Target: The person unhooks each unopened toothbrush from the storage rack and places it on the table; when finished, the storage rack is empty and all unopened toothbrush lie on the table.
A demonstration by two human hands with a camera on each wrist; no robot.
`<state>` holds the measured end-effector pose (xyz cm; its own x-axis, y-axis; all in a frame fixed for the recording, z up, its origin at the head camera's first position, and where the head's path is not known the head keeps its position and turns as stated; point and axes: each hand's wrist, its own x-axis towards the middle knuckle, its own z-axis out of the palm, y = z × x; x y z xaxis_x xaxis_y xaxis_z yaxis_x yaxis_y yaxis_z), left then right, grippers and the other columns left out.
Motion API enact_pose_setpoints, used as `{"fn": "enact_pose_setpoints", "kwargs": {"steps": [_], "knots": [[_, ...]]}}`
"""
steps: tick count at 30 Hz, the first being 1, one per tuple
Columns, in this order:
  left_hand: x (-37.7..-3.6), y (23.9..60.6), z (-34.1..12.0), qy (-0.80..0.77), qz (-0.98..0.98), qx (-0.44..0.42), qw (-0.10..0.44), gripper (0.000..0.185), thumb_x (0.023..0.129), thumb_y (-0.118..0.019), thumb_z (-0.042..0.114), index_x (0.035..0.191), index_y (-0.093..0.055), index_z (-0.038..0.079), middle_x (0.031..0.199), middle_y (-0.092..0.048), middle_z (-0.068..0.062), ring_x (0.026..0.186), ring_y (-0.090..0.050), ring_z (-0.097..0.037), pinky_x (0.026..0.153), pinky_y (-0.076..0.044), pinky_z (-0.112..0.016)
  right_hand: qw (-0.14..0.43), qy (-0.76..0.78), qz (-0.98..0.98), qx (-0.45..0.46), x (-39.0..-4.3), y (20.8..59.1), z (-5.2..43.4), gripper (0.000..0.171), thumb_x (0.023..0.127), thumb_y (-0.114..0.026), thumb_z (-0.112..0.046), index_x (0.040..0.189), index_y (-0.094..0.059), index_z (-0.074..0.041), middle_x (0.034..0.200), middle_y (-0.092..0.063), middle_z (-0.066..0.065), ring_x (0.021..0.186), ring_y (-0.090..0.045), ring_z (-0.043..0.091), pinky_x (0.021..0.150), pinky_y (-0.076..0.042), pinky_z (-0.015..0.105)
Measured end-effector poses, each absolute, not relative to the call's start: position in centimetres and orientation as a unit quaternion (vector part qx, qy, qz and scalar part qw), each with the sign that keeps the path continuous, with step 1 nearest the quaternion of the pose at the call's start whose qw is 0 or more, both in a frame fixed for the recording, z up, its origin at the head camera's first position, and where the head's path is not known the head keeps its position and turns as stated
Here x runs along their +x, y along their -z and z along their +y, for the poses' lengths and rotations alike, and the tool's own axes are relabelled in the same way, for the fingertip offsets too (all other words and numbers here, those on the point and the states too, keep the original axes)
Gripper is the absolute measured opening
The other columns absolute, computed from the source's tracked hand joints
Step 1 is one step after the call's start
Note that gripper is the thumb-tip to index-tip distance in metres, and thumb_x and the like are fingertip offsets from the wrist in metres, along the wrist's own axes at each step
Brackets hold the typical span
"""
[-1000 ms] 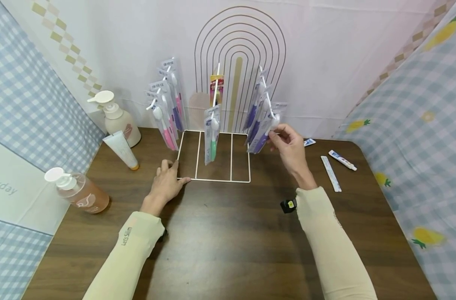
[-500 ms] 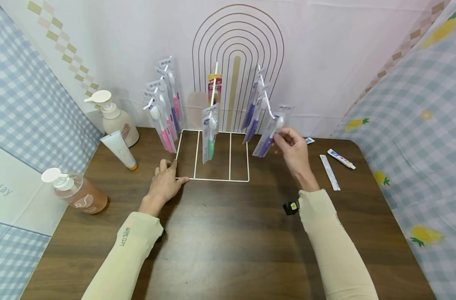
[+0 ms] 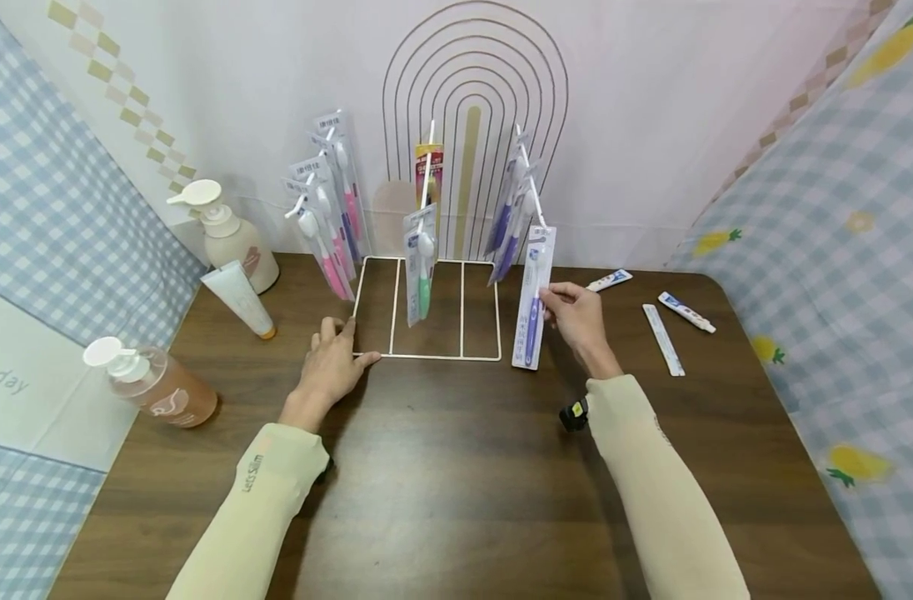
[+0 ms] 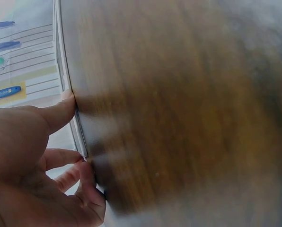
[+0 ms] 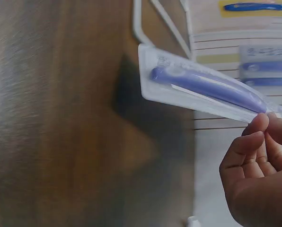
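Note:
My right hand [image 3: 576, 317] pinches the edge of a packaged toothbrush [image 3: 532, 325] with a purple handle, between thumb and fingertips. The pack's top edge is at the tip of the right hook [image 3: 535, 200]; whether it hangs on it I cannot tell. In the right wrist view the toothbrush pack [image 5: 207, 90] is tilted, clear of the table. My left hand [image 3: 329, 362] grips the front left corner of the white wire rack [image 3: 426, 357], its thumb on the front bar. Purple toothbrush packs [image 3: 507, 237] hang farther back on the right hook.
Pink toothbrush packs [image 3: 332, 267] hang at left, a green one [image 3: 423, 283] in the middle, a yellow-red pack [image 3: 429, 171] behind it. Left stand a cream pump bottle [image 3: 239, 250], a tube [image 3: 242, 304] and an amber pump bottle [image 3: 175, 396]. Small toothpaste tubes [image 3: 685, 312] lie right.
My right hand has drawn the front purple toothbrush pack away from the packs behind it, then lower and turned its front toward the head camera. My left hand has stayed on the rack.

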<state>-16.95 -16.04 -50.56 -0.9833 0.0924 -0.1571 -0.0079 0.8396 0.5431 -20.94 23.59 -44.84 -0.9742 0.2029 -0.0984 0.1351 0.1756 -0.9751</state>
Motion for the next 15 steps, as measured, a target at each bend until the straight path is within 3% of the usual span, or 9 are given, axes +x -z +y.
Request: {"fn": "enact_pose_setpoints", "kwargs": {"steps": [15], "knots": [[-16.7,50.3,-15.9,-0.278,0.957,0.019,0.085,0.089,0.112,-0.075,0.04,0.176,-0.035,-0.007,0.168,-0.036,-0.034,0.137,-0.047,-0.059,0.113,-0.048,-0.07,-0.05,-0.566,-0.807,-0.164,-21.7,48.1,23.0,0.032,0.113,-0.071,-0.011,0.132,-0.076,0.014,0.068,-0.064,-0.012,0.063,-0.058,0.0,0.057,-0.048,0.015]]}}
